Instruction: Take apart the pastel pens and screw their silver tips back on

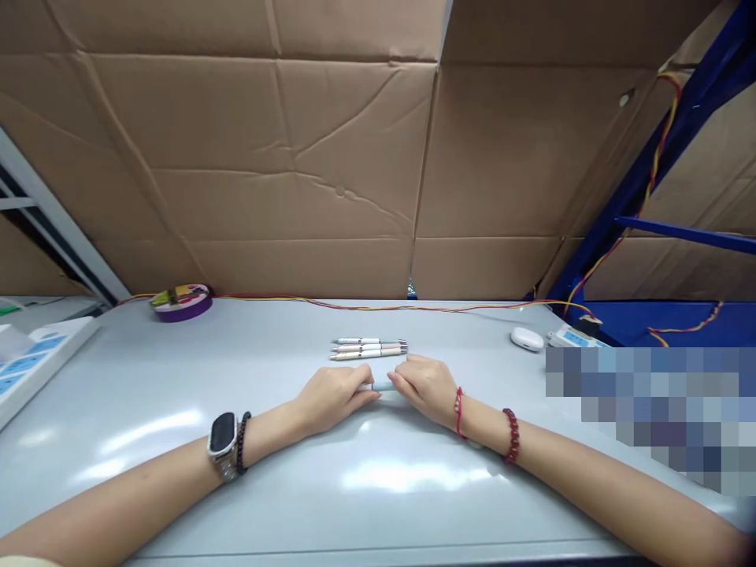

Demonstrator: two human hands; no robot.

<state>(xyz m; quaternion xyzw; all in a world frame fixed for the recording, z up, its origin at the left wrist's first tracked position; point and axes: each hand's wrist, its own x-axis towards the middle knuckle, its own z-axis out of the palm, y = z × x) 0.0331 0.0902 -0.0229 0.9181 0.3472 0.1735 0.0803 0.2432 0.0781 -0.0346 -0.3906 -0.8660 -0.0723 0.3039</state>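
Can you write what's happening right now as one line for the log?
left hand: gripping blue pen | right hand: gripping other end | three pens: lying behind hands | table: grey

A pale blue pen shows between the hands on the light grey counter. At 12 o'clock lie white, pink and cream pens. At 10 o'clock sits a purple tape roll.

— Smooth, glossy grey tabletop under the grip, throwing back lamp glare?
— Yes. Matt, creased brown cardboard wall beyond it; three slim pale plastic pens just behind, with shiny metal tips.
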